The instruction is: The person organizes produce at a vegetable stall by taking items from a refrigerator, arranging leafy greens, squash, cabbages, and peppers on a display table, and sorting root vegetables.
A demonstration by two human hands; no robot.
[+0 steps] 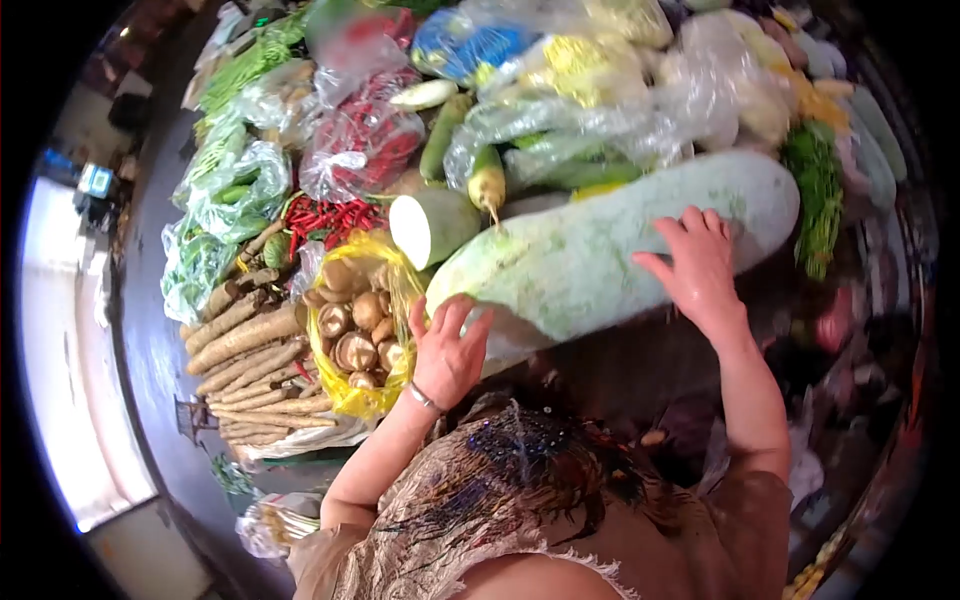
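Observation:
A long pale green winter melon (590,250) lies slanting across the front of the vegetable pile. My right hand (695,262) rests on its upper side with the fingers spread. At the melon's left end is my left hand (447,350), with a bracelet on its wrist; its fingers are apart and it holds nothing. Just left of that hand, a yellow plastic bag (368,402) stands open with brown mushrooms (355,350) inside. A cut melon piece (435,228) with a white face sits behind the long melon's left end.
Long brown roots (245,340) are stacked at the left. Red chillies (330,220), bagged greens (235,190) and a bag with yellow contents (575,70) lie farther back. Leafy greens (815,190) hang beyond the melon's right end. A dark floor (160,300) runs along the left side.

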